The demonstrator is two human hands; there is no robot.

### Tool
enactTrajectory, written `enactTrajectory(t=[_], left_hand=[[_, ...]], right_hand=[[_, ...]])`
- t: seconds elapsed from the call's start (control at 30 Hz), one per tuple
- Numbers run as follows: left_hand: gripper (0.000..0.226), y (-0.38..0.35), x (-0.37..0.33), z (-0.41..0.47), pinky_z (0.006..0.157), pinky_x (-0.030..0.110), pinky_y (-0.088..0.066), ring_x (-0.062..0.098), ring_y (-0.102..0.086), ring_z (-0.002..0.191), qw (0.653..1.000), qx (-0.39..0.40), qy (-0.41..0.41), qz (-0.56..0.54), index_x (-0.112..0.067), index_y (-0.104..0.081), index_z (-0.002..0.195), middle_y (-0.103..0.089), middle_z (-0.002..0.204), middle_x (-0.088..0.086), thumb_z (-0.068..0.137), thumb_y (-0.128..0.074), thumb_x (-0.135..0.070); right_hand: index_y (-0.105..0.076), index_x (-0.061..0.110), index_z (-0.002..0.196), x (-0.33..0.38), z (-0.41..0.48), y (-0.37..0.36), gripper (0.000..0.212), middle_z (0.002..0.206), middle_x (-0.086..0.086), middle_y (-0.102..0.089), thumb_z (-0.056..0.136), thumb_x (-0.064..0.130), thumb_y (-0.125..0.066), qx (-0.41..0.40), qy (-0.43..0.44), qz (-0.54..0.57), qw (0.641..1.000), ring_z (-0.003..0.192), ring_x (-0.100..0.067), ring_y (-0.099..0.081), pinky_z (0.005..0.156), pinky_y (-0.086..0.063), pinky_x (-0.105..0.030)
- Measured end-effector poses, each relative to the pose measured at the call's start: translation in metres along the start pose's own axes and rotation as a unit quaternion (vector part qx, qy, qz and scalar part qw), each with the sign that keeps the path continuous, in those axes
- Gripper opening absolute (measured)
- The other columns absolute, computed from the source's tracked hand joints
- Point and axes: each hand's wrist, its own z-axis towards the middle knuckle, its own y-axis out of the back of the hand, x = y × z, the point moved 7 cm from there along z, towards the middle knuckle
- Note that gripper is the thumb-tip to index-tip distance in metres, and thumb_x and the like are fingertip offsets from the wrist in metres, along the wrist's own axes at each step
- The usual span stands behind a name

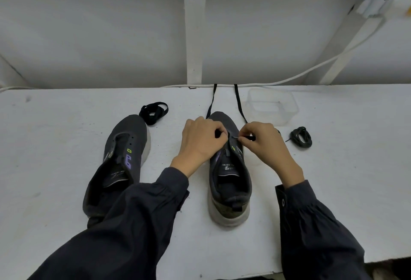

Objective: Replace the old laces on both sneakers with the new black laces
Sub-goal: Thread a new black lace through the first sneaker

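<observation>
Both hands work at the eyelets of the right-hand sneaker on a white table: the left hand pinches its upper, the right hand grips a black lace by its tip. Left of that shoe lies the unlaced second sneaker; beyond it, a coiled black lace. To the right sit a bundled dark lace and a clear plastic container.

Both dark-sleeved arms reach forward; the left hand curls knuckles-up, the right hand pinches thumb against fingertips.
</observation>
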Motion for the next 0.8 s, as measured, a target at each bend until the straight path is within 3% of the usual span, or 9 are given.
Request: enactTrajectory(t=[0.1, 0.23, 0.33, 0.43, 0.53, 0.8], left_hand=[[0.021, -0.002, -0.009, 0.005, 0.088, 0.032, -0.028, 0.015, -0.052, 0.089, 0.997, 0.022, -0.007, 0.074, -0.031, -0.075, 0.094, -0.055, 0.075, -0.012, 0.089, -0.054, -0.033], [0.016, -0.009, -0.008, 0.009, 0.087, 0.032, -0.027, 0.016, -0.058, 0.092, 0.996, 0.064, 0.011, 0.063, -0.029, -0.074, 0.094, -0.069, 0.092, -0.01, 0.085, -0.061, -0.032], [0.012, -0.015, 0.001, 0.008, 0.092, 0.033, -0.033, 0.014, -0.061, 0.093, 0.997, 0.062, 0.038, -0.011, -0.031, -0.074, 0.089, -0.071, 0.089, -0.012, 0.082, -0.064, -0.033], [0.009, -0.018, 0.008, 0.003, 0.095, 0.037, -0.041, 0.008, -0.06, 0.083, 0.993, 0.035, 0.061, -0.096, -0.032, -0.075, 0.088, -0.064, 0.071, -0.017, 0.081, -0.069, -0.032], [0.009, -0.022, 0.011, -0.003, 0.095, 0.041, -0.045, 0.006, -0.065, 0.083, 0.986, -0.002, 0.063, -0.156, -0.032, -0.077, 0.088, -0.072, 0.078, -0.015, 0.08, -0.072, -0.029], [0.008, -0.026, 0.013, -0.01, 0.09, 0.043, -0.049, -0.001, -0.059, 0.066, 0.98, -0.054, 0.052, -0.182, -0.031, -0.077, 0.087, -0.074, 0.084, -0.014, 0.081, -0.073, -0.032]], right_hand=[[-0.069, 0.014, 0.088, 0.008, 0.005, -0.001, 0.008, 0.09, 0.001, -0.069, 0.087, 0.016, -0.061, 0.026, 0.0, -0.054, 0.998, 0.088, -0.019, -0.06, 0.062, -0.041, -0.028], [-0.068, 0.015, 0.09, 0.011, 0.011, -0.003, 0.009, 0.091, 0.002, -0.067, 0.09, 0.017, -0.058, 0.056, -0.004, -0.065, 0.996, 0.087, -0.019, -0.059, 0.054, -0.031, -0.022], [-0.066, 0.016, 0.086, 0.006, 0.014, -0.001, 0.008, 0.085, 0.005, -0.065, 0.091, 0.017, -0.06, 0.064, -0.022, 0.002, 0.998, 0.078, -0.012, -0.055, 0.056, -0.032, -0.02], [-0.066, 0.015, 0.082, -0.003, 0.012, -0.003, 0.01, 0.063, 0.017, -0.061, 0.09, 0.012, -0.062, 0.068, -0.056, 0.109, 0.99, 0.06, 0.0, -0.053, 0.053, -0.034, -0.011], [-0.066, 0.013, 0.08, -0.007, 0.008, -0.006, 0.011, 0.051, 0.026, -0.055, 0.09, 0.009, -0.063, 0.073, -0.078, 0.179, 0.978, 0.051, 0.005, -0.05, 0.053, -0.035, -0.01], [-0.066, 0.011, 0.076, -0.011, 0.013, -0.013, 0.013, 0.056, 0.006, -0.056, 0.088, 0.008, -0.064, 0.076, -0.111, 0.22, 0.966, 0.045, -0.004, -0.046, 0.051, -0.038, -0.015]])
